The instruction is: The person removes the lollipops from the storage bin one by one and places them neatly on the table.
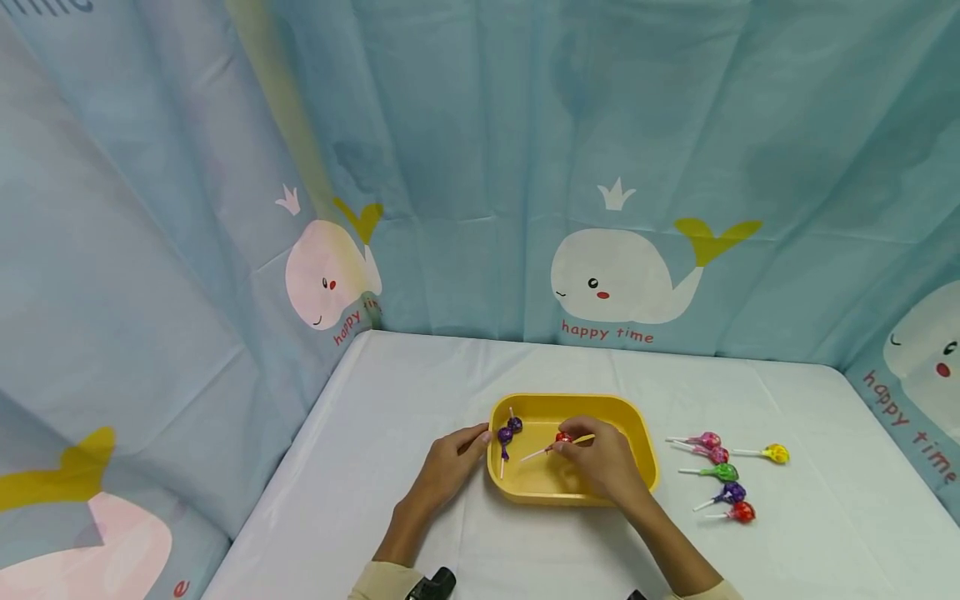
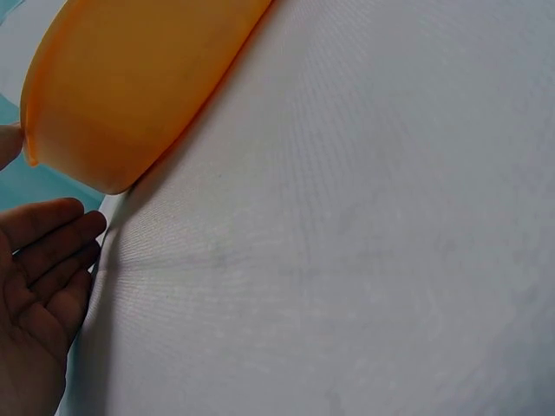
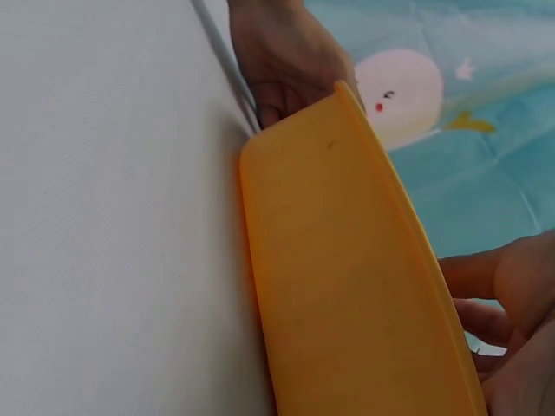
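Over the yellow tray (image 1: 573, 406), my right hand (image 1: 606, 461) pinches a red lollipop (image 1: 563, 437) between thumb and fingertips, its white stick pointing left. Two purple lollipops (image 1: 506, 435) lie inside against the tray's left end. At that same end my left hand (image 1: 448, 468) has its thumb at the rim. The left wrist view shows the left fingers (image 2: 56, 230) loosely extended beside the tray wall. From the right wrist, the tray's near wall (image 3: 347, 260) hides the lollipops, and part of my right hand (image 3: 520, 303) shows past the rim.
On the white tablecloth, right of the tray, lie two pink lollipops (image 1: 708, 439), a yellow lollipop (image 1: 776, 453), a green lollipop (image 1: 725, 472), a purple lollipop (image 1: 732, 493) and another red lollipop (image 1: 742, 512). A blue whale-print curtain (image 1: 465, 275) stands behind the table.
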`<act>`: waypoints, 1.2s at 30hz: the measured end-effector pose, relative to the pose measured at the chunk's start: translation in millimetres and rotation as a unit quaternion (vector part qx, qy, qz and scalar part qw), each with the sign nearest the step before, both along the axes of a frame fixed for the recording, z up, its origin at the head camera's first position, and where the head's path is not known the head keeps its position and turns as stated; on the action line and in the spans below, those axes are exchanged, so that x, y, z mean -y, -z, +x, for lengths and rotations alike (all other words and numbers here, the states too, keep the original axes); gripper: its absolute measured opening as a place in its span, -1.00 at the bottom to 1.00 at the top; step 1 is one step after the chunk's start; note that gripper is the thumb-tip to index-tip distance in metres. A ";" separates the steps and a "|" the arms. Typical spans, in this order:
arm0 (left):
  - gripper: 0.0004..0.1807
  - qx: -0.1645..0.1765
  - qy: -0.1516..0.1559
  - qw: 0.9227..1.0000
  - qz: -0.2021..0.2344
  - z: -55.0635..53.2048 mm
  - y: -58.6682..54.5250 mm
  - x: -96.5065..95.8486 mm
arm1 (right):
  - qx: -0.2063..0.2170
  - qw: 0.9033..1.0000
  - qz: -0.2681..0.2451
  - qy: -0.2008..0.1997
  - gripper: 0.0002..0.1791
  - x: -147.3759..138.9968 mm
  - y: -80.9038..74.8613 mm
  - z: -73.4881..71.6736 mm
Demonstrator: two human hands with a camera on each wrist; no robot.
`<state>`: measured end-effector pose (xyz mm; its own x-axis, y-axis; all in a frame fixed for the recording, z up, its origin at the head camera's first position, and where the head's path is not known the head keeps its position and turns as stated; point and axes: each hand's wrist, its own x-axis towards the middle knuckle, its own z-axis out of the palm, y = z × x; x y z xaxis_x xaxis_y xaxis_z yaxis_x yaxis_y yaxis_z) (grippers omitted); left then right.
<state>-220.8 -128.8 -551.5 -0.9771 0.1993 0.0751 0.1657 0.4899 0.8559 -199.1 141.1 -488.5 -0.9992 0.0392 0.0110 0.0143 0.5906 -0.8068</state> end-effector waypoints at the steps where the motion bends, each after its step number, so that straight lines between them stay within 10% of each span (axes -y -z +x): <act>1: -0.35 -0.001 0.000 1.000 -0.001 0.3 -0.3 -0.2 | 0.001 1.000 -0.002 0.003 -0.78 -1.7 -0.4 0.6; 36: -0.34 0.006 -0.002 1.000 0.005 0.8 -0.7 -0.7 | -0.010 0.990 -0.108 0.094 -0.56 -56.2 -17.5 23.9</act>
<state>-220.0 -128.1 -550.8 -0.9787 0.1947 0.0658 0.1539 0.4824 0.8623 -175.2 197.3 -471.0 -0.9737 0.2280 0.0009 0.0912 0.3928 -0.9151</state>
